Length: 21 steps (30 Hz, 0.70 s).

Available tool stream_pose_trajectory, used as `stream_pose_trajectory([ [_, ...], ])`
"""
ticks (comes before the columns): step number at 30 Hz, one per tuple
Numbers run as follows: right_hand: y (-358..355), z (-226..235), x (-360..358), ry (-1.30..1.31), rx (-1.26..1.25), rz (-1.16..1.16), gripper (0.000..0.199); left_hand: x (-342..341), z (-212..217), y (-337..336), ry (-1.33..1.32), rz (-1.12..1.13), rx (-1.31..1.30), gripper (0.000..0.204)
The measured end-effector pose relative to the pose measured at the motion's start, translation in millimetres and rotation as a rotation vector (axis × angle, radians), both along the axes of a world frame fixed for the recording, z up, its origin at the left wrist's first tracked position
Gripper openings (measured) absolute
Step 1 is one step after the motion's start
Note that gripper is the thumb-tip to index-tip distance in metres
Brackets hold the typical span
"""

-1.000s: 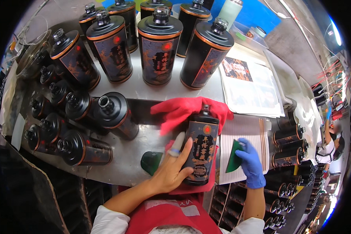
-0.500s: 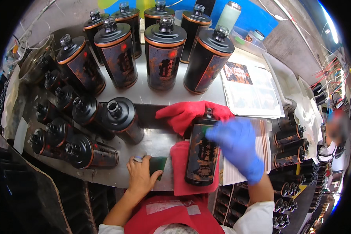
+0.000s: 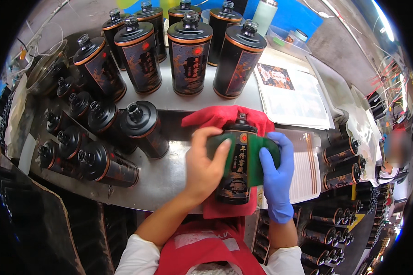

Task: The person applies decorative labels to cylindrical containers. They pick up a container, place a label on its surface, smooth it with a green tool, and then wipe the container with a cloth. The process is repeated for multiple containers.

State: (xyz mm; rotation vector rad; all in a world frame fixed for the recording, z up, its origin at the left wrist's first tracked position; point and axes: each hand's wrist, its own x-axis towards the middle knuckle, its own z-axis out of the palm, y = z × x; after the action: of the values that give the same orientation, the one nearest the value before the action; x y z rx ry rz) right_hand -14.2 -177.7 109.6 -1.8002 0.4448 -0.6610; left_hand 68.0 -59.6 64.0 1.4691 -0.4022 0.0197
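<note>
A black bottle (image 3: 238, 188) with an orange-patterned label lies on its back on a red cloth (image 3: 206, 117), its clear neck pointing away from me. My bare left hand (image 3: 206, 162) pinches a dark green flat piece (image 3: 215, 145) between thumb and fingers, against the bottle's left side. On the right side, my blue-gloved right hand (image 3: 278, 172) grips a second green piece (image 3: 257, 167), blurred by motion, whose edge lies along the label. Whether the two green pieces join behind the bottle is hidden.
Several large black bottles (image 3: 189, 59) stand at the back, with smaller ones (image 3: 144, 130) grouped on the left. Papers (image 3: 293, 101) and a striped cloth (image 3: 303, 160) lie to the right. More bottles (image 3: 342, 151) lie at the right edge. A pale green flask (image 3: 265, 16) stands behind.
My left hand has risen from the table to the bottle's left side with its green piece. My right hand has moved from across the bottle's upper part to its right side.
</note>
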Motion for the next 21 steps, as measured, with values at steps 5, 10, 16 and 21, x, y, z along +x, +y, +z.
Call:
stream_pose_trajectory([
  [5,-23.7,-39.6,5.9,0.067,0.163,-0.058,0.029,8.6,-23.3,-20.0,0.088,0.006,-0.063,0.022],
  [10,-42.3,-77.8,-4.0,0.050,0.544,-0.087,0.030,8.2,-60.4,-14.8,0.277,0.013,-0.188,0.020],
  [16,-53.3,-75.6,-22.4,0.135,0.421,-0.153,0.026,5.0,-54.5,1.9,0.315,0.034,-0.028,0.017],
  [21,7.3,-13.6,-13.7,0.183,-0.091,-0.018,0.027,-31.1,-5.5,-3.5,-0.157,0.039,0.141,0.027],
])
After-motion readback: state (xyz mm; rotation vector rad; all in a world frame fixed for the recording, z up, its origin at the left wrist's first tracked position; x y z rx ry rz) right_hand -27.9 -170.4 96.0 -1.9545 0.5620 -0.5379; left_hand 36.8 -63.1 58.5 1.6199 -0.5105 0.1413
